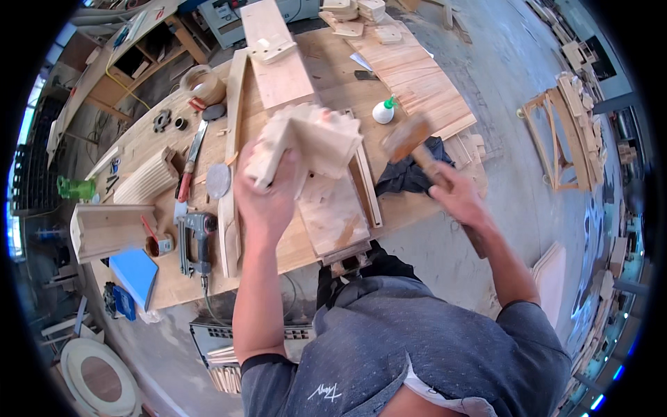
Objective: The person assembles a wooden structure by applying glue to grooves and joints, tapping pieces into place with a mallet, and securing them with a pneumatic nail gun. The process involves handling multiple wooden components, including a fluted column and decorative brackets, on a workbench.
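Observation:
Raised over the workbench (389, 215), my left hand (267, 198) grips a pale carved wooden corner piece (326, 142). Two boards of it meet at an angle, and its outer edge is scalloped. My right hand (458, 198) is closed around the handle of a wooden mallet (408, 137), whose head is blurred and hangs in the air to the right of the corner piece, apart from it. Below the corner piece lies a flat wooden block (333, 226) at the bench's near edge. A black cloth (420, 170) lies under the mallet.
A white bottle with a green nozzle (383, 111) stands beyond the cloth. On the left lie a nail gun (198, 240), a handsaw (191, 160), a fluted wooden piece (149, 177), a tape roll (203, 85) and a blue panel (135, 274). A striped wooden panel (424, 76) covers the far right.

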`<state>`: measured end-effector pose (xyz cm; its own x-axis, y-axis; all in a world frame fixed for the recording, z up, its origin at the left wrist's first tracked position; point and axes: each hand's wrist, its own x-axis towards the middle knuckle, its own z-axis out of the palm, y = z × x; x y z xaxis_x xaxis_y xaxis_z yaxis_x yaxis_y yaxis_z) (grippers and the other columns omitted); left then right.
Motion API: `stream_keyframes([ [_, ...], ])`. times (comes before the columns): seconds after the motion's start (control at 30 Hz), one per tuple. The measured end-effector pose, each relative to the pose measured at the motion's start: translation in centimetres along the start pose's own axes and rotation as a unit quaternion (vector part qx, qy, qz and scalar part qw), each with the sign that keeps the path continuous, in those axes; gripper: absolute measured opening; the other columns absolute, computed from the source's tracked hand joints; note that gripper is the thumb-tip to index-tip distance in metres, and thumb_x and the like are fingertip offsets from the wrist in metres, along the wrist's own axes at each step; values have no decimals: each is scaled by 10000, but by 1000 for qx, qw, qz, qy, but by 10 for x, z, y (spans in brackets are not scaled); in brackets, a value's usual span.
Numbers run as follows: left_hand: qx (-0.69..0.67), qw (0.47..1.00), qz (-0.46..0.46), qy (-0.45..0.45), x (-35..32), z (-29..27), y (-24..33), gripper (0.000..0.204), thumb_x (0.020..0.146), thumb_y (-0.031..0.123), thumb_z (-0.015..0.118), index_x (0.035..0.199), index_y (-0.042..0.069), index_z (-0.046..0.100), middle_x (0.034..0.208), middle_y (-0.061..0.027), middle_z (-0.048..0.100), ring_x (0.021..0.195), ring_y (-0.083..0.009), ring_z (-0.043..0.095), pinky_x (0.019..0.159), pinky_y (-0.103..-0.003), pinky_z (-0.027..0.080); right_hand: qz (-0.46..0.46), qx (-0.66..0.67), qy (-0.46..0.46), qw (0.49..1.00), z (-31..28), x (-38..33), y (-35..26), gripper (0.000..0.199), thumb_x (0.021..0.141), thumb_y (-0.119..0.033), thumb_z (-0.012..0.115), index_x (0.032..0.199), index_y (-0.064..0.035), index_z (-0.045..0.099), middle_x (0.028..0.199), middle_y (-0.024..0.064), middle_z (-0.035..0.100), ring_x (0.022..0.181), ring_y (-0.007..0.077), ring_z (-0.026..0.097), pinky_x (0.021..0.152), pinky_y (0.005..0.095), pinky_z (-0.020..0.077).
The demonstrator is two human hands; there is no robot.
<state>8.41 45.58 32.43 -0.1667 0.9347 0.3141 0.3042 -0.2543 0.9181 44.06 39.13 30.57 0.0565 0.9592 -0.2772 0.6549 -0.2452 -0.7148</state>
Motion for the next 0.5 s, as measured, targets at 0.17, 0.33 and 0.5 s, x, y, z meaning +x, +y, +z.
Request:
stream_keyframes([
  [0.17,7,998,-56,24,-5,3,-1,389,911,133,774,1232,-34,632,1070,-54,704,953,-119,631,874,-282,510,2,-9,-129,992,61,67,108,427,855,-228,673,1216,-14,596,978,235,678,940,369,681,860,438,519],
  [0.33,11,997,-41,71,-6,6,8,422,889,229,817,1164,-45,652,1011,-58,714,924,-132,631,847,-295,512,-39,-218,-181,958,66,109,123,306,881,-274,642,1047,-18,628,960,258,696,957,442,669,835,518,532],
  [0.5,40,990,-102,90,-20,8,-3,441,890,239,814,1186,-47,655,1062,-72,696,961,-151,630,879,-312,507,-109,-171,-135,970,49,145,58,273,909,-274,630,919,-14,713,836,212,713,891,406,697,841,476,549],
])
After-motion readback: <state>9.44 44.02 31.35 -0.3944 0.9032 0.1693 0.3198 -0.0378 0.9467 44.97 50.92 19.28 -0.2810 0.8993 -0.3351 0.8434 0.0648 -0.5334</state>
